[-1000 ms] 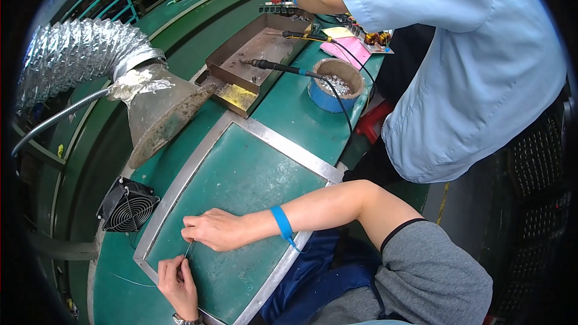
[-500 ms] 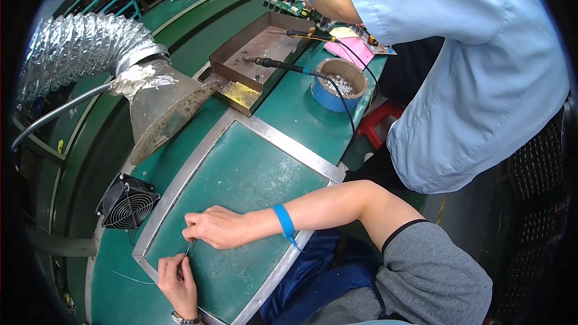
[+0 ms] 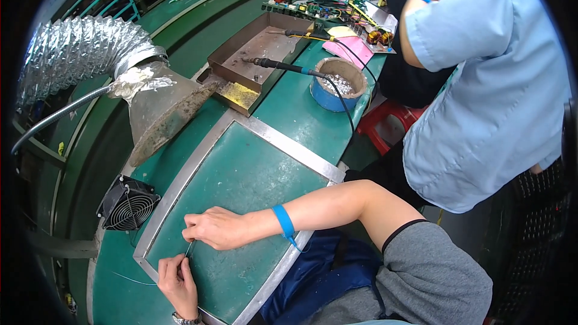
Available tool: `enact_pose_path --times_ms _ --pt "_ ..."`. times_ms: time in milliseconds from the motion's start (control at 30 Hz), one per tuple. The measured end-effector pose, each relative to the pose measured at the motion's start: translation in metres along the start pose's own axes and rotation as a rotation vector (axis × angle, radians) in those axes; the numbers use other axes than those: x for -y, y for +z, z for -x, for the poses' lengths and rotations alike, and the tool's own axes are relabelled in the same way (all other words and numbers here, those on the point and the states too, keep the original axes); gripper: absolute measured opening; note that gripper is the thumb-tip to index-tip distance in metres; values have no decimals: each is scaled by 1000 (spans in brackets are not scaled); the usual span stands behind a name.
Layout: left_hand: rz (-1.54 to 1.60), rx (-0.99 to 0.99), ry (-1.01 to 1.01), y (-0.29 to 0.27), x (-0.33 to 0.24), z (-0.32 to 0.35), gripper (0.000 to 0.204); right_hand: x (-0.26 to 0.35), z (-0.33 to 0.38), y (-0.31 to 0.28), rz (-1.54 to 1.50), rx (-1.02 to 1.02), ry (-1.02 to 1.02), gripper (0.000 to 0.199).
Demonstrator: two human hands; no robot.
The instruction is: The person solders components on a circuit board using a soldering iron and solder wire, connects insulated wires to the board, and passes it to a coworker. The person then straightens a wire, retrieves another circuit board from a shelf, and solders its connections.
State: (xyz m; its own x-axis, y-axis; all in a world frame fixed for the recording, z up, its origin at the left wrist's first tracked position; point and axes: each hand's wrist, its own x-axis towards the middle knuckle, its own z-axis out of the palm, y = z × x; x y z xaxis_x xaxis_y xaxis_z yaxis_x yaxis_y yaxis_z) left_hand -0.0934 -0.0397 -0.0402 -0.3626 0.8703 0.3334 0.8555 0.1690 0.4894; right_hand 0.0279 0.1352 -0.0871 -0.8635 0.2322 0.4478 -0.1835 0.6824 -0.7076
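Below, left hand (image 3: 179, 283) and right hand (image 3: 212, 229) pinch thin shiny wire (image 3: 189, 249).

We see a thin, shiny metal wire (image 3: 188, 249) over the matt green work mat (image 3: 241, 204), framed in brushed silvery metal strip (image 3: 289, 144). At ten o'clock, a crinkled glossy foil duct (image 3: 72, 54) meets a dull, stained metal hood (image 3: 162, 108). A smooth blue plastic wristband (image 3: 283, 221) looks glossy.
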Motion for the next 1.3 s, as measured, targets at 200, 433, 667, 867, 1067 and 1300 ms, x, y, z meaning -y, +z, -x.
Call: enact_pose_path --times_ms 200,433,667,867,1067,1300 --pt "14 9 2 1 2 2 4 0 -1 0 2 1 -15 9" --pt "10 12 -1 1 2 2 4 2 0 1 -5 -10 -1 9" --pt "39 18 -25 7 -5 -3 4 -3 5 -5 25 1 29 7" --pt "41 -66 -16 -5 3 -1 10 -3 -8 11 125 3 -4 12" --pt "72 -111 51 2 13 0 9 22 -8 -13 70 -12 47 16" --pt "31 -116 30 1 17 13 9 33 -7 -9 75 91 156 14"
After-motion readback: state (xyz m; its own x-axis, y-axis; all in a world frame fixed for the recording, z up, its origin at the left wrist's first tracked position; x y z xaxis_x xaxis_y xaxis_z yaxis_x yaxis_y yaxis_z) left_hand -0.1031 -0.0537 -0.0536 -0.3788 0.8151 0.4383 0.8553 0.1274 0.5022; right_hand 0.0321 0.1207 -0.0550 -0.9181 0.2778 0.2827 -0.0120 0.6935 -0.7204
